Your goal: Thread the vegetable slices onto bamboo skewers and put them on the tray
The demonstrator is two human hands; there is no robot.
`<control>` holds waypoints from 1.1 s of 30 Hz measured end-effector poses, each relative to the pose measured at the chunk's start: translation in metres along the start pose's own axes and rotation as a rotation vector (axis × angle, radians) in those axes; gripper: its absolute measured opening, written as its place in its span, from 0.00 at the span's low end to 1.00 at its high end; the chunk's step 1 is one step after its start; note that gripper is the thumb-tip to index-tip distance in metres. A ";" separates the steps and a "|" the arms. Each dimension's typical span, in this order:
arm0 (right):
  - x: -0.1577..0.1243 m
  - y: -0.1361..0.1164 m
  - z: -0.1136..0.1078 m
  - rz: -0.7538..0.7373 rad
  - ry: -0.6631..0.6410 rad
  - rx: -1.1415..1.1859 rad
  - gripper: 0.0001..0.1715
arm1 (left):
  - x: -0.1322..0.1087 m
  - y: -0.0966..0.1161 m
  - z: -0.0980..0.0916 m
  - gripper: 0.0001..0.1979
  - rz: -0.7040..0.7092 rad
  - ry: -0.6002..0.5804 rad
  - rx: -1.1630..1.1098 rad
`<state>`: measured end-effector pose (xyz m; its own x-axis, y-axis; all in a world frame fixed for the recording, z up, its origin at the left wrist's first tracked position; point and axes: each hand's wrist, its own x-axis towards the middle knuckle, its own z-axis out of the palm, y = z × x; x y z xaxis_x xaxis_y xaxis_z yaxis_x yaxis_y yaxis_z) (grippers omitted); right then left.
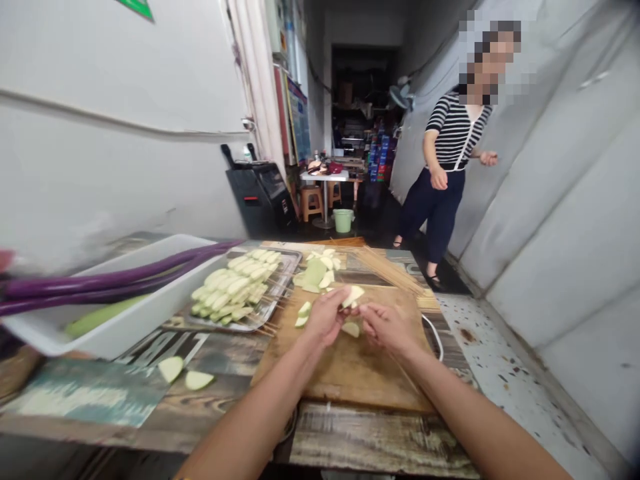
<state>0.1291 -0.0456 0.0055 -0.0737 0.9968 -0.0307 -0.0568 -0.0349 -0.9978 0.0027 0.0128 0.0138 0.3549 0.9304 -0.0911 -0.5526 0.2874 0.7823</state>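
Over the wooden cutting board (360,380), my left hand (326,315) is closed on a pale green-skinned vegetable slice (354,296). My right hand (387,327) is pinched shut close beside it, its fingertips near the slice. A faint thin line running back below the right hand looks like a bamboo skewer; its front end is hidden. Another cut slice (351,329) lies on the board beneath the hands. More cut pieces (316,272) are heaped at the board's far edge, and small ones (303,313) sit left of my left hand.
Left of the board, a metal tray (295,261) bears stacked skewered slices (235,283). A white tub (125,333) holds long purple eggplants (115,279) and a green one. Loose skewers (393,268) lie at the far right. A person (453,147) stands beyond the table.
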 end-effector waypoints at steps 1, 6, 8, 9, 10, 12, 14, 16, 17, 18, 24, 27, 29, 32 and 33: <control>-0.001 -0.001 0.000 -0.010 0.002 -0.055 0.18 | 0.002 0.003 -0.003 0.13 0.032 0.066 -0.004; -0.006 -0.004 -0.001 -0.203 -0.017 -0.353 0.15 | 0.009 0.018 -0.011 0.14 0.135 0.184 -0.008; -0.008 -0.004 0.001 -0.267 0.034 -0.400 0.14 | 0.005 0.018 -0.008 0.14 0.119 0.179 0.004; -0.009 -0.003 0.002 -0.282 0.059 -0.406 0.14 | 0.001 0.016 -0.005 0.14 0.099 0.168 0.014; -0.010 -0.004 0.003 -0.293 0.077 -0.408 0.14 | -0.003 0.014 -0.001 0.14 0.077 0.153 0.025; -0.011 -0.004 0.005 -0.303 0.106 -0.394 0.16 | -0.011 0.009 0.007 0.13 0.006 0.066 0.060; -0.011 -0.005 0.006 -0.287 0.106 -0.359 0.16 | -0.015 0.004 0.012 0.12 0.050 0.046 0.076; -0.009 -0.004 0.005 -0.300 0.138 -0.387 0.16 | -0.014 -0.001 0.014 0.11 0.083 0.036 0.132; -0.007 -0.004 0.005 -0.317 0.160 -0.423 0.15 | -0.013 -0.002 0.014 0.11 0.073 0.024 0.152; -0.006 -0.004 0.004 -0.329 0.175 -0.448 0.15 | -0.012 -0.004 0.013 0.10 0.060 0.017 0.166; -0.005 -0.006 -0.004 -0.329 0.293 -0.390 0.14 | -0.005 0.006 0.004 0.17 0.167 0.052 0.347; 0.000 -0.001 -0.015 -0.324 0.417 -0.262 0.16 | 0.001 0.021 -0.006 0.18 0.329 0.155 0.531; 0.004 0.004 -0.021 -0.312 0.470 -0.190 0.16 | 0.005 0.030 -0.012 0.17 0.378 0.192 0.705; 0.009 0.011 -0.025 -0.285 0.513 -0.133 0.16 | 0.010 0.033 -0.013 0.16 0.401 0.177 1.085; 0.010 0.013 -0.026 -0.282 0.526 -0.125 0.16 | 0.012 0.030 -0.012 0.16 0.387 0.174 1.236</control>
<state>0.1531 -0.0344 -0.0089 0.4310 0.8692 0.2422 0.1175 0.2120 -0.9702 -0.0188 0.0353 0.0286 0.1770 0.9489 0.2611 0.4906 -0.3151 0.8124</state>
